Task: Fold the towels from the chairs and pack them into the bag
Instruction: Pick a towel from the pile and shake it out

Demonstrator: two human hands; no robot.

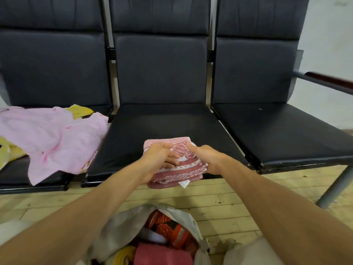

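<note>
The left hand (159, 156) is lying on top of a folded red patterned towel (176, 165), fingers spread and pressing down, while the right hand (205, 158) is gripping the towel's right side, thumb on top and fingers hidden beneath. The towel is resting at the front edge of the middle seat (164, 131), its near end overhanging that edge, with a white label (184, 183) hanging from it. On the left seat (38, 175), an unfolded pink towel (55, 138) is lying crumpled over a yellow one (81, 110), draping past the seat's front edge. The right seat (286, 131) is carrying nothing visible. All three are dark padded chairs joined in a row, standing on a pale tiled floor (219, 203) against a light wall (328, 54). Below the forearms, an open grey bag (122, 224) is sitting on the floor, holding red, orange and yellow fabrics.
</note>
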